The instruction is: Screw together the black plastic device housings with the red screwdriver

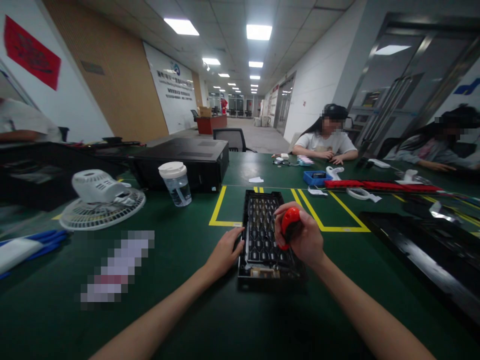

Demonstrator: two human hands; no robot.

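A black rectangular case (261, 235) lies on the green table in front of me, with rows of dark rounded cells inside and a small brownish part at its near end. My left hand (226, 252) holds the case by its left edge, thumb and fingers at the rim. My right hand (305, 235) is wrapped round a red-and-black screwdriver (291, 220) above the right side of the case. The screwdriver's tip is hidden behind the hand.
To the left are a white fan (101, 200), a lidded clear cup (176, 185), a large black box (183, 157) and blue-white gloves (30, 250). A long black panel (423, 255) lies right. Beyond sit a blue tray (315, 178), red strips (378, 186) and co-workers.
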